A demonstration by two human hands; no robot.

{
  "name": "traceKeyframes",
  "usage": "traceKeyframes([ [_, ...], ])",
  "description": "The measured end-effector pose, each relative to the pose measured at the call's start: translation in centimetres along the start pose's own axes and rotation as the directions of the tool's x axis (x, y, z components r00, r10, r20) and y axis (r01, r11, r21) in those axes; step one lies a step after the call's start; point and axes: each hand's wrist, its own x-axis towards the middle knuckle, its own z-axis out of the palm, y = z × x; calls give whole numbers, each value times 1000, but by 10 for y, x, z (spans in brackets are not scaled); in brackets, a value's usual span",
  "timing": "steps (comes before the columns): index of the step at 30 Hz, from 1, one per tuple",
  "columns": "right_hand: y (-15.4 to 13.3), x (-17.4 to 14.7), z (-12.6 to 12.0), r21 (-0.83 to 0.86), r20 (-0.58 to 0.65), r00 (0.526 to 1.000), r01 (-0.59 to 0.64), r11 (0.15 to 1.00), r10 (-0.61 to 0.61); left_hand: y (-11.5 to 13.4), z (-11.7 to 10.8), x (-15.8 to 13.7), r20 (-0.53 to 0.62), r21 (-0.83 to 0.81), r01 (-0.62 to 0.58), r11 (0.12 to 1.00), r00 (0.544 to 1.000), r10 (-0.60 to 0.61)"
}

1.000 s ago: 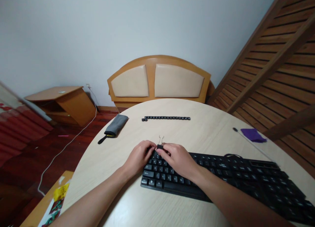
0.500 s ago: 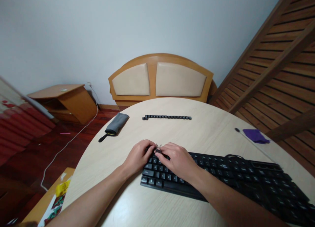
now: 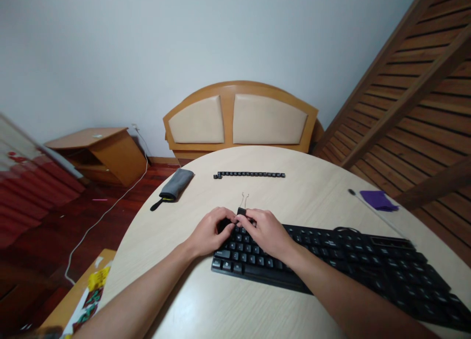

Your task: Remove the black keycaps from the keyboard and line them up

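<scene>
A black keyboard [image 3: 355, 263] lies slantwise on the round pale wooden table [image 3: 184, 290]. My left hand [image 3: 209, 233] rests at its top left corner, thumb and fingers drawn together; whatever is between them is too small or hidden to make out. Between the thumb and fingers of my right hand [image 3: 268, 233] is a keycap puller [image 3: 241, 211], its black handle near my left fingertips and its two hooked wires pointing away from me. Farther back, a row of black keycaps [image 3: 253, 174] runs across the table, with a couple set lower at its left end.
A grey pouch [image 3: 177, 183] with a black loop lies at the table's left edge. On the right are a thin stick with a dark tip [image 3: 352, 192] and a purple cloth [image 3: 378, 200]. Behind stand a padded headboard [image 3: 228, 118] and a slatted wooden panel [image 3: 415, 108].
The keycap puller has come up from the keyboard's top left corner, and its wires now show fully, pointing away. Both hands stay close together there. The keycap row looks the same.
</scene>
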Motion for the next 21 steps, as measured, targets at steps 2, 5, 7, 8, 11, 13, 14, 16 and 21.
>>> traceKeyframes([
  [2,2,1,0,128,12,999,-32,991,31,-2,0,0,23,-27,-34,999,999,34],
  [5,7,3,0,253,9,999,-54,966,53,-5,1,-1,29,-57,-45,997,998,47],
  [7,8,3,1,291,-1,998,-56,955,59,-5,1,-1,27,-70,-37,997,999,39],
  [8,8,3,1,303,-5,998,-55,951,60,-5,1,-1,26,-76,-32,997,999,34],
  [11,8,3,1,299,-16,998,-51,953,58,-5,2,0,25,-98,-29,995,999,31],
  [13,7,2,1,264,-29,997,-57,963,67,-5,2,0,20,-114,-30,993,999,33],
  [14,6,2,1,244,-36,997,-62,968,73,-5,2,0,16,-121,-31,992,999,33],
  [16,6,2,1,216,-43,995,-74,974,85,-5,1,0,14,-129,-31,991,999,33],
  [21,8,2,1,271,-22,997,-70,960,79,-4,0,0,31,-139,-29,990,999,33],
])
